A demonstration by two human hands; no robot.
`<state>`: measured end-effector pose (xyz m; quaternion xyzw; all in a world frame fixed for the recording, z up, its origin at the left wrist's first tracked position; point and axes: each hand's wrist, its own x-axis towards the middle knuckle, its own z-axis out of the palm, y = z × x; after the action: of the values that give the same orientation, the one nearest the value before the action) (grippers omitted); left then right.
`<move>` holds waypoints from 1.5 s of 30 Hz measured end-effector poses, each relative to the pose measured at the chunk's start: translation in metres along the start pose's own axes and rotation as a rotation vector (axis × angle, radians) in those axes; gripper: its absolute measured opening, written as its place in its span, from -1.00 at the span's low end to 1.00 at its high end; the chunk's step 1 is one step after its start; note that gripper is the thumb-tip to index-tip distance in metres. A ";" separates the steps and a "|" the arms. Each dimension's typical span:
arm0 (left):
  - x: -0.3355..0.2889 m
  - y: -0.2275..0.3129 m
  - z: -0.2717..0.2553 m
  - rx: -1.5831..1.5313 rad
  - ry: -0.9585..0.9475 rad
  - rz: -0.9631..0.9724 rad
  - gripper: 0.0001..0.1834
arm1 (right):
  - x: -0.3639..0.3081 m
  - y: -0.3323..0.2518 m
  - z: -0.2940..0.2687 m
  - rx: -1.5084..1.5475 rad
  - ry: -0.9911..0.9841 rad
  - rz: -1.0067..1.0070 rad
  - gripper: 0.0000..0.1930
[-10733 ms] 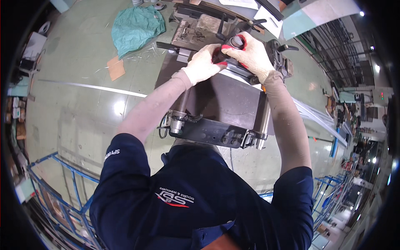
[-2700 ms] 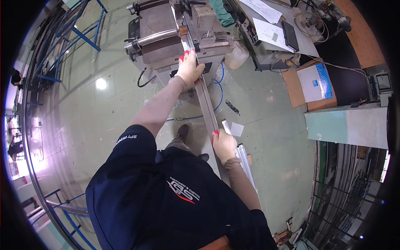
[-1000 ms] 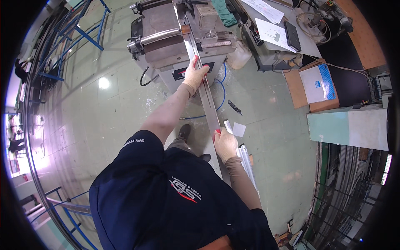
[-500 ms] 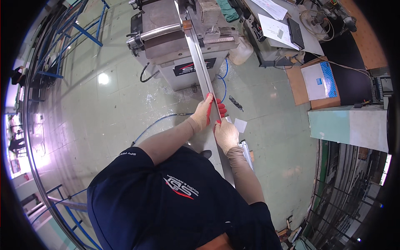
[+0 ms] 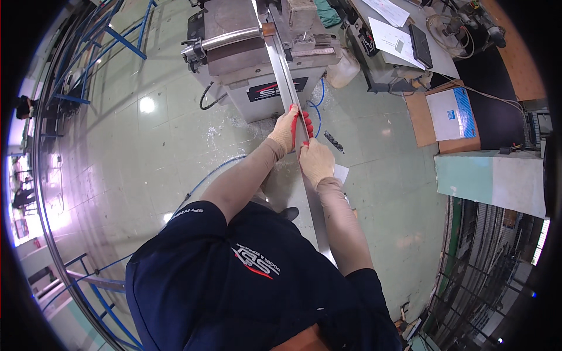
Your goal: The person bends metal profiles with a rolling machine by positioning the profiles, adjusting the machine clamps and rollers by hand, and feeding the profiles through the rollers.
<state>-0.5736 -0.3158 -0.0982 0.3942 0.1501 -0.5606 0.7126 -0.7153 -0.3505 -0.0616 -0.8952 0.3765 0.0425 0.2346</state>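
Observation:
A long silver metal profile [image 5: 281,71] runs from the machine [image 5: 234,61] at the top down past my right side. My left hand [image 5: 288,130], in a cream glove with a red palm, is wrapped round it, the red fingertips showing on its far right side. Just below, my right hand [image 5: 318,161], gloved alike, grips the same profile; most of its fingers are hidden behind the back of the hand. At its far end the profile lies on the machine beside a brown block [image 5: 268,30] on a round steel bar [image 5: 231,41].
A blue hose [image 5: 213,171] curves over the green floor, which has shavings near the machine. A dark drill-like piece [image 5: 334,142] lies right of my hands. Papers and a black device [image 5: 420,47] sit on the table at upper right. Blue racks [image 5: 126,41] stand at left.
Both hands have moved up and forward toward the machine, still gripping the profile. The view has shifted slightly.

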 end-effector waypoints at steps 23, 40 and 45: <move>-0.108 -0.109 -0.021 -0.041 -0.129 -0.246 -0.30 | -0.219 0.068 -0.006 0.254 -0.078 0.192 -0.50; -0.054 -0.067 -0.002 0.009 0.034 -0.168 -0.26 | -0.127 0.046 0.000 0.181 -0.073 0.086 -0.63; -0.020 -0.022 0.002 0.060 0.034 -0.106 -0.26 | -0.072 0.027 -0.002 0.152 -0.070 0.047 -0.60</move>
<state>-0.6012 -0.3057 -0.0926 0.4164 0.1661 -0.5950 0.6671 -0.7858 -0.3207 -0.0520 -0.8637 0.3912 0.0507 0.3136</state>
